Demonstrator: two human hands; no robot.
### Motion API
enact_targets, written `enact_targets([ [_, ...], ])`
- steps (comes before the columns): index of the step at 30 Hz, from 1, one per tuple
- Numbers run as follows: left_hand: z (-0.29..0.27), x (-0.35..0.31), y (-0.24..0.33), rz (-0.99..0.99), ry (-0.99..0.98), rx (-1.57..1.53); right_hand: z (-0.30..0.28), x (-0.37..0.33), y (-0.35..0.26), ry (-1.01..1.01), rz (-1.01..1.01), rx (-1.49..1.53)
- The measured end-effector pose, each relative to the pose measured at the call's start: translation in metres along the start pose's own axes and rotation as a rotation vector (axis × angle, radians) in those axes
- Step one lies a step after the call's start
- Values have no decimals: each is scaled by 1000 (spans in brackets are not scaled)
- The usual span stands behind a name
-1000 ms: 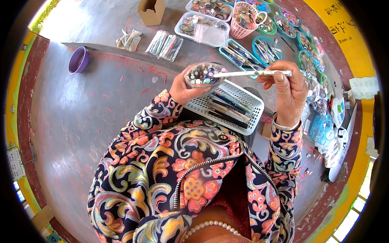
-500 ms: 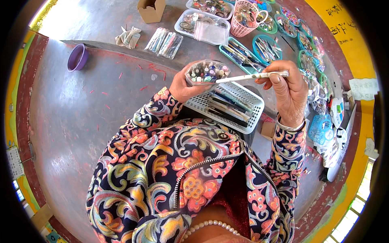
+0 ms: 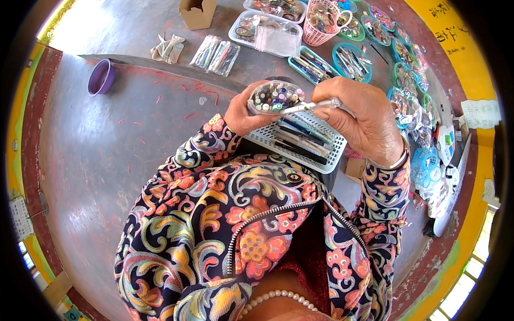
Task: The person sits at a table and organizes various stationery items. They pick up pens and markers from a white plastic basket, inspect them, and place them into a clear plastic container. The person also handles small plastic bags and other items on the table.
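Observation:
My left hand (image 3: 240, 114) is closed around the side of a clear pouch or container (image 3: 263, 112), packed with several pens whose round ends face up in white, pink, green and dark blue. Between the thumb and fingers of my right hand (image 3: 369, 117) is a white pen (image 3: 324, 104), held nearly level, its far end at the right edge of the clear pouch. Below both hands rests a white perforated basket (image 3: 338, 152), in which several dark and pale pens (image 3: 300, 142) lie side by side.
A teal tray of pens (image 3: 292, 60) and a round teal basket of pens (image 3: 336, 48) lie beyond my hands. Bagged pens (image 3: 215, 56), a pale cloth (image 3: 168, 49), a cardboard box (image 3: 197, 15) and a purple basin (image 3: 101, 77) are farther left. Several filled baskets line the right.
My right hand has moved left toward the clear pouch, and its grip now sits closer along the white pen. My left hand and the pouch have barely moved.

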State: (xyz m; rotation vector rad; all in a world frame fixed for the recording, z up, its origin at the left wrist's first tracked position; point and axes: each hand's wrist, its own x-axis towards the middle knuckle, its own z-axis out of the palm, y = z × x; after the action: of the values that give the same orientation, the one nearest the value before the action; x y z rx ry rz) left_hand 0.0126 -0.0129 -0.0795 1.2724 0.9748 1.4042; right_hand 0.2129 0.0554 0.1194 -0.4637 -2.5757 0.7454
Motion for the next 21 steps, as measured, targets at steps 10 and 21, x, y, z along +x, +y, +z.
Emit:
enact_targets([
  [10,-4,1,-5,-21,5,-75,-14,-4,0,14,3,-44],
  [21,-3,-1,6,-12,-33,-77,19,-2,-5,272,125,0],
])
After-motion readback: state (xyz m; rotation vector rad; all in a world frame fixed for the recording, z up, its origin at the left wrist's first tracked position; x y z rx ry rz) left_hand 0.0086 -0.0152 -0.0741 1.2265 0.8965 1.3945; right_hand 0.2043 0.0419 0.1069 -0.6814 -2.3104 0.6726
